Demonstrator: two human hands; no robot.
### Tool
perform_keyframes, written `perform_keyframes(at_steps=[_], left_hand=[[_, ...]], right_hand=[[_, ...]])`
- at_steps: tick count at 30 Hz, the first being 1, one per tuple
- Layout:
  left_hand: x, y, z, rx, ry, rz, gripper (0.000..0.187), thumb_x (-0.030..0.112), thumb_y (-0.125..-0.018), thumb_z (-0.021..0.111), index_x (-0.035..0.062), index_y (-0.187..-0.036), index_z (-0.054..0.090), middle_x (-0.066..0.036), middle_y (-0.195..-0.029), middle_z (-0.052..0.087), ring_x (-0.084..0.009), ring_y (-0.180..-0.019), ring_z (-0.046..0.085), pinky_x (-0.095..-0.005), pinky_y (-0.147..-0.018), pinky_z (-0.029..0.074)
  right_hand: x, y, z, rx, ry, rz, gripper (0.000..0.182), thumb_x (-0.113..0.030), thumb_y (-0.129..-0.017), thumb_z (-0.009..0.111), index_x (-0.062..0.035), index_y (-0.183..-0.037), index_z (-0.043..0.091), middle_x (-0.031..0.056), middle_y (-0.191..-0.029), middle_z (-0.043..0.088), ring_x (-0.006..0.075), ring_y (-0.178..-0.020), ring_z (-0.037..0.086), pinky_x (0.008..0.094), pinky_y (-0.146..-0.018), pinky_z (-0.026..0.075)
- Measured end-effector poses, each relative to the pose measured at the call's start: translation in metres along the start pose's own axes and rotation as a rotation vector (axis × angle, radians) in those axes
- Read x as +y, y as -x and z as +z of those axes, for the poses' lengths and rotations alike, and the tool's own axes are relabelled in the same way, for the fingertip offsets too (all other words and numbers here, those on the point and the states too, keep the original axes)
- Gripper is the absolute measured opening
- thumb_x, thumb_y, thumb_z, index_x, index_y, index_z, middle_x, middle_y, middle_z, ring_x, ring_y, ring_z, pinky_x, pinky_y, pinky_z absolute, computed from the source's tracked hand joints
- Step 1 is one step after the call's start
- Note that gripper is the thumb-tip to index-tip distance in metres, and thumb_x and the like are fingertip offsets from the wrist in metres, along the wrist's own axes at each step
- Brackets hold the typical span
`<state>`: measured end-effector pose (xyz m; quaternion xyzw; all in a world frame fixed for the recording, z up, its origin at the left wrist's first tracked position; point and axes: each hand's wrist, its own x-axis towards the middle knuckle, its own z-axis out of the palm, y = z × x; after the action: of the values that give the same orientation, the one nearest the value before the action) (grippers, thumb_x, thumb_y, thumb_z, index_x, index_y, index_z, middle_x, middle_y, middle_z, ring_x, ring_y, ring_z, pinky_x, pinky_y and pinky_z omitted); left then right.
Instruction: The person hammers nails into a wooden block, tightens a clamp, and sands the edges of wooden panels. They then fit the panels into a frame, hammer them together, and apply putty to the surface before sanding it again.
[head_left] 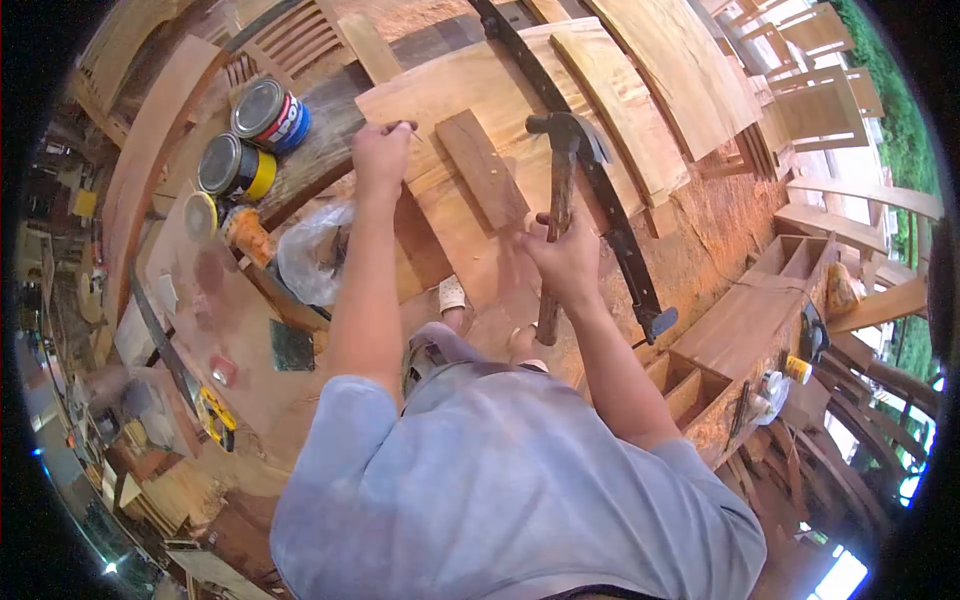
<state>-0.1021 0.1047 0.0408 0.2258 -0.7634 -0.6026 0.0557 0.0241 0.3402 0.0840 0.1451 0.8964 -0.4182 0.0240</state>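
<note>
My right hand (pixel 565 258) is wrapped round the wooden handle of a claw hammer (pixel 563 185). The hammer's dark head points away from me, above a long black bar clamp (pixel 605 190). To the left, my left hand (pixel 382 158) is closed in a pinch over the near left part of a pale wooden panel (pixel 430 95). A thin tip shows at its fingers, too small to name. Just right of that hand, a short brown wood block (pixel 480 168) lies on the panel. The bar clamp stretches across the panel.
Two paint cans, one blue-red (pixel 270 115) and one black-yellow (pixel 237 167), stand left of my left hand. Nearby are a clear plastic bag (pixel 315 255) and a yellow-handled handsaw (pixel 215 415). A wooden compartment frame (pixel 740 310) lies to the right, and sawdust covers the floor.
</note>
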Motion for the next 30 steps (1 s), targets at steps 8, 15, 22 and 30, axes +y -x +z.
perform_keyframes(at_steps=[8, 15, 22, 30], left_hand=[[-0.008, -0.018, 0.015, -0.131, -0.191, 0.039, 0.018, 0.015, -0.078, 0.068, 0.0007, -0.087, 0.074, -0.015, -0.077, 0.07, -0.0196, -0.071, 0.066, -0.0323, -0.067, 0.049], [-0.001, -0.014, 0.019, -0.139, -0.179, 0.025, 0.02, 0.016, -0.078, 0.07, -0.0019, -0.087, 0.073, -0.01, -0.071, 0.067, -0.0161, -0.066, 0.061, -0.0311, -0.062, 0.047], [-0.016, -0.024, 0.024, -0.166, -0.185, 0.08, 0.017, 0.013, -0.08, 0.069, -0.003, -0.086, 0.073, -0.004, -0.064, 0.063, -0.0091, -0.057, 0.055, -0.0264, -0.052, 0.042], [-0.016, -0.025, 0.023, -0.101, 0.015, 0.144, 0.015, 0.011, -0.084, 0.067, -0.0003, -0.092, 0.074, -0.005, -0.077, 0.07, -0.0101, -0.067, 0.06, -0.0253, -0.062, 0.046]], right_hand=[[-0.002, -0.016, 0.011, -0.019, 0.102, -0.01, 0.039, -0.025, -0.07, 0.078, -0.0002, -0.092, 0.057, 0.022, -0.084, 0.066, 0.0404, -0.084, 0.064, 0.0459, -0.072, 0.049], [0.002, -0.018, 0.012, -0.009, 0.102, 0.023, 0.039, -0.024, -0.072, 0.078, -0.0008, -0.095, 0.058, 0.022, -0.087, 0.066, 0.041, -0.087, 0.064, 0.0469, -0.073, 0.049], [0.006, -0.021, 0.01, -0.003, 0.067, 0.036, 0.038, -0.023, -0.071, 0.078, 0.0003, -0.093, 0.059, 0.0221, -0.086, 0.067, 0.0408, -0.086, 0.064, 0.0454, -0.074, 0.05], [0.005, -0.019, 0.004, 0.025, 0.032, 0.016, 0.038, -0.021, -0.072, 0.078, 0.0011, -0.096, 0.061, 0.0212, -0.085, 0.068, 0.0363, -0.084, 0.067, 0.0422, -0.072, 0.051]])
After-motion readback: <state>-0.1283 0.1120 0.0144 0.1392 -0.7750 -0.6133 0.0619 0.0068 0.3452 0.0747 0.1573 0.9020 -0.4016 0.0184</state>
